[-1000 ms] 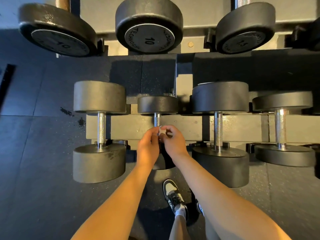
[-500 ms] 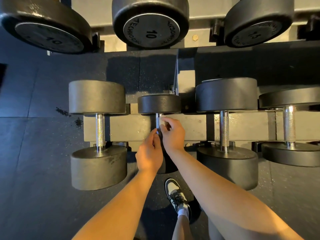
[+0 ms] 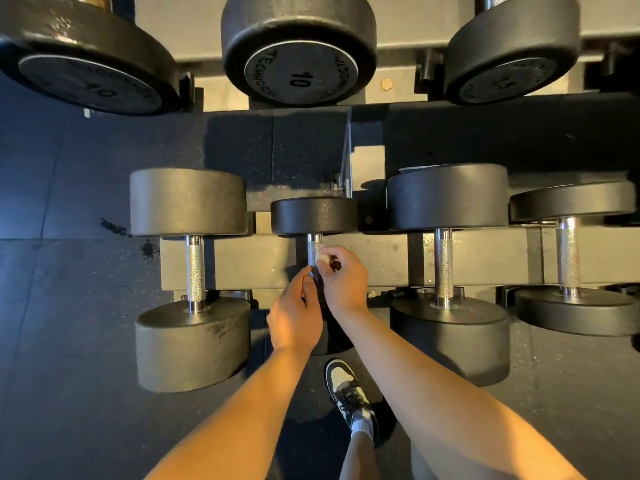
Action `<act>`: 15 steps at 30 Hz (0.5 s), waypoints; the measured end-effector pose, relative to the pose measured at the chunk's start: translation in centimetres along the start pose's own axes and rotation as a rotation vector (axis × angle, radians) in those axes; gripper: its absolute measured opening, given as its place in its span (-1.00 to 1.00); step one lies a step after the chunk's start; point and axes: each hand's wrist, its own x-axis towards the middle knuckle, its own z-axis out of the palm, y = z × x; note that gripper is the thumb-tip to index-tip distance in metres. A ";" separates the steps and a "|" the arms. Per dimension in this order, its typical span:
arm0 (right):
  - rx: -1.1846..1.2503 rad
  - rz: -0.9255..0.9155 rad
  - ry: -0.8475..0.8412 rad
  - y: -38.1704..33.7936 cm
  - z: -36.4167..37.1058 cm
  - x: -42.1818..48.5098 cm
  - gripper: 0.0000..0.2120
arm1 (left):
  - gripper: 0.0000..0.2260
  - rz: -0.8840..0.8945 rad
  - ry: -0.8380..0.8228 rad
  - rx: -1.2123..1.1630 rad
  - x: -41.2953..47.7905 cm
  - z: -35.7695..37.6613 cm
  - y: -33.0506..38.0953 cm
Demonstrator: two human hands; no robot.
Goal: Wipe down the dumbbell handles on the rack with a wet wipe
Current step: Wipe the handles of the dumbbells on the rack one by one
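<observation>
**Tiny dumbbell, bottom row, wipe on the handle**

Looking straight down at the lower rail of the rack [image 3: 249,265]. My right hand [image 3: 344,282] has its fingers curled and is pinching the wet wipe [image 3: 323,258]. The wipe is just a small white wad poking out by my fingertips, pressed against the right side of the knurled handle [image 3: 313,247] of the small dumbbell [image 3: 313,216]. So it sits on the upper part of that handle, just below the far head.

My left hand [image 3: 294,317] comes in from the other side with its fingers bent and the tips at the handle right below the wipe. Honestly can't tell if they're actually gripping the bar or only touching it. My hands cover the lower handle and most of the near head.

Neighbours: a fat grey dumbbell [image 3: 188,202] just to the left, a big black dumbbell [image 3: 446,197] to the right, and a flatter dumbbell [image 3: 568,202] beyond that. All of them lie across the rail with their handles in plain view. Up top, three heads of the upper row face me, and the middle head [image 3: 298,50] is marked 10. My sneaker [image 3: 344,386] is on the dark rubber floor [image 3: 69,323] below my arms.
</observation>
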 end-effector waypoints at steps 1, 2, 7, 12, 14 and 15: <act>-0.017 0.011 -0.014 0.5 -0.1 -0.3 -0.84 | -0.67 0.001 0.000 0.005 0.0 0.0 0.1; -0.024 0.024 -0.024 0.7 -0.4 -0.5 -0.85 | -0.67 0.001 0.000 0.017 0.0 0.0 0.2; 0.028 0.041 0.024 -0.7 -0.5 0.4 -0.83 | -0.65 0.009 -0.011 0.053 0.0 0.0 0.3; 0.013 0.036 0.047 -0.7 0.4 -0.5 -0.89 | -0.66 -0.003 0.001 0.044 0.1 0.0 0.3; -0.024 0.055 -0.016 0.2 -0.2 -1.3 -0.88 | -0.67 0.006 0.005 0.054 0.1 0.0 0.4; -0.051 0.066 -0.048 0.5 -0.6 -1.6 -0.87 | -0.68 0.008 0.005 0.063 0.1 0.0 0.5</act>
